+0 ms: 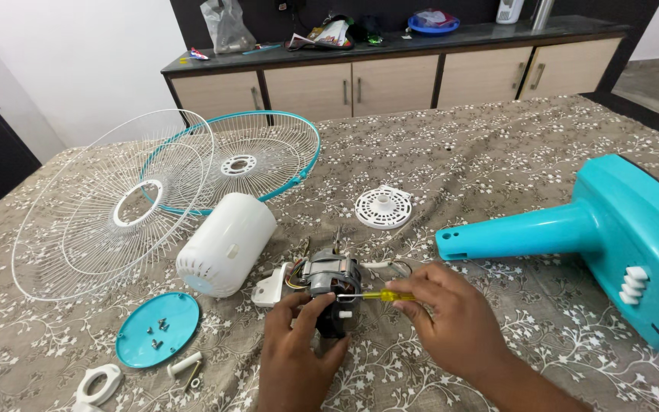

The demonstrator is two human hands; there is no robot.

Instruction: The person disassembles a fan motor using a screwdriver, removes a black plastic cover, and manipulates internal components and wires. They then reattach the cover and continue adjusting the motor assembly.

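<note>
A fan motor [332,278] with coloured wires and a white bracket lies on the patterned cloth near the front edge. My left hand [295,355] grips the motor's dark lower end from below. My right hand [444,317] holds a small yellow-handled screwdriver [379,295], its thin shaft pointing left with the tip against the motor body.
A white motor cover [226,244] lies left of the motor. Two wire fan guards [108,206] rest at the back left. A teal disc [158,329] holds loose screws, with white plastic parts beside it. A white round piece [384,207] and teal fan base [612,229] sit right.
</note>
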